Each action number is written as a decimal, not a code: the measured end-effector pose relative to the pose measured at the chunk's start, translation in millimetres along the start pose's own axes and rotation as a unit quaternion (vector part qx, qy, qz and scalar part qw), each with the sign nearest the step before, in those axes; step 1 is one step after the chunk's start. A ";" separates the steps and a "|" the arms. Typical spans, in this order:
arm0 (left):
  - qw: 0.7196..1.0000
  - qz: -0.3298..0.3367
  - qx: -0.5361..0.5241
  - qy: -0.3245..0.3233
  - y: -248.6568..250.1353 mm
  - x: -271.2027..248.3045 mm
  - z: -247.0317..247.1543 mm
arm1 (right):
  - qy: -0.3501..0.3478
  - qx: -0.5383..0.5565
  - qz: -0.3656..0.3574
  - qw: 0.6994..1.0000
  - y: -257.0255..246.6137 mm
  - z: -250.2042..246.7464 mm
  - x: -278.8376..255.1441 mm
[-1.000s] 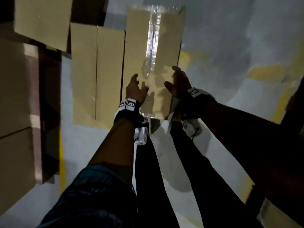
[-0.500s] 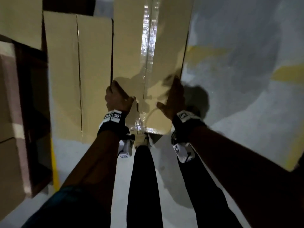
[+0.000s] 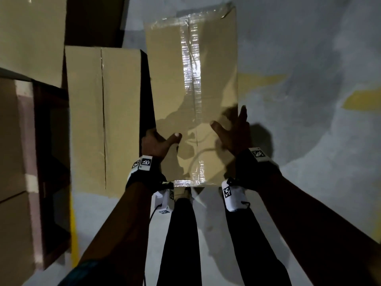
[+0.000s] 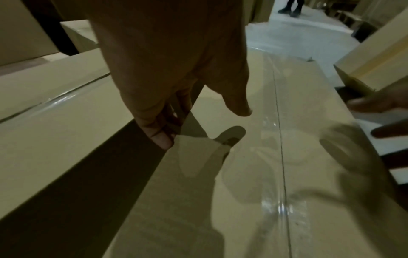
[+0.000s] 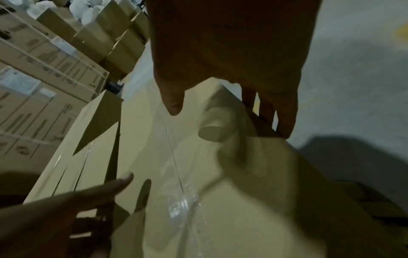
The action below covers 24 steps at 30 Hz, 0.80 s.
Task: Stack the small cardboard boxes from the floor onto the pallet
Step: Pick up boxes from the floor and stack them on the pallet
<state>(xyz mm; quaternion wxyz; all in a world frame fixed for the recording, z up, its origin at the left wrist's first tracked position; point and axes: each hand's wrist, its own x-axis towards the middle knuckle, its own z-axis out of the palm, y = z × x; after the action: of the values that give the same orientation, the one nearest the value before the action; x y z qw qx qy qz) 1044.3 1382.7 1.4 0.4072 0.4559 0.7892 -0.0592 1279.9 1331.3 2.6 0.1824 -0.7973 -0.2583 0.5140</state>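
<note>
A long brown cardboard box (image 3: 191, 89) with clear tape down its middle seam is held at its near end by both hands. My left hand (image 3: 158, 143) grips the left edge, thumb on the top face and fingers curled down the side. My right hand (image 3: 235, 133) holds the right edge, thumb on top and fingers down the right side. The left wrist view shows the left hand (image 4: 200, 124) at the edge of the box (image 4: 253, 174). The right wrist view shows the right hand (image 5: 229, 118) clamping the box (image 5: 176, 148).
A second brown box (image 3: 103, 120) lies just left of the held one on the grey floor (image 3: 309, 162). Stacked boxes (image 3: 12, 141) and a dark wooden frame (image 3: 51, 141) stand at the left. My legs (image 3: 181, 244) are below the box. Another person's boots (image 4: 291, 7) stand far off.
Both hands went from the box's top face to its side edges. The box now looks larger and sits higher than the neighbouring box.
</note>
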 end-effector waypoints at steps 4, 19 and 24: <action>0.999 -0.038 0.008 -0.010 -2.4 12.3 0.5 | -0.035 -0.082 -0.104 0.991 11.5 -8.8 -1.3; 0.993 0.111 -0.004 -0.040 41.5 32.8 -9.6 | -0.052 0.080 0.004 0.995 1.8 3.7 44.2; 0.989 0.149 0.014 -0.018 54.1 6.9 -23.2 | 0.007 0.059 -0.025 0.998 -31.9 -20.2 5.9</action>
<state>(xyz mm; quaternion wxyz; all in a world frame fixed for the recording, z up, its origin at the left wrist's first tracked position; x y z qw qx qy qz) 1070.4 1429.3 26.9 0.4190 0.5729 0.7042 -0.0173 1293.1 1359.9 24.2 0.2434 -0.7821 -0.2461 0.5181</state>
